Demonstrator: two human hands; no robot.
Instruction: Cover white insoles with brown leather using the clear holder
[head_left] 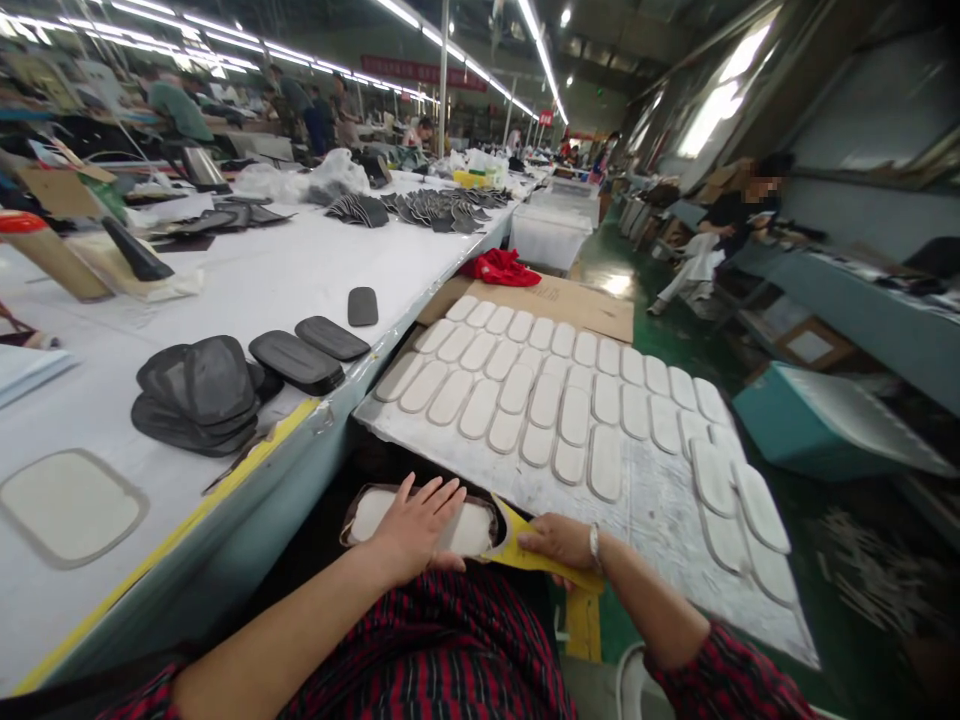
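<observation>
A white oval pad [469, 528] with a dark brown edge lies low in front of me, over my lap. My left hand [424, 520] rests flat on top of it, fingers spread, covering its middle. At the pad's right end, my right hand [559, 545] grips a yellow strip [517, 550] between thumb and fingers. The strip's far end curves up against the pad's edge, and its other end passes under my right wrist. I cannot tell whether the strip is joined to the pad.
Many white oval pieces [604, 460] lie in rows on a low board [652, 530] ahead. On the white table [315, 255] to the left are dark moulded pads [199, 390] and a white rounded panel [71, 505]. Red cloth [502, 267] sits behind the board. A person [739, 220] sits at right.
</observation>
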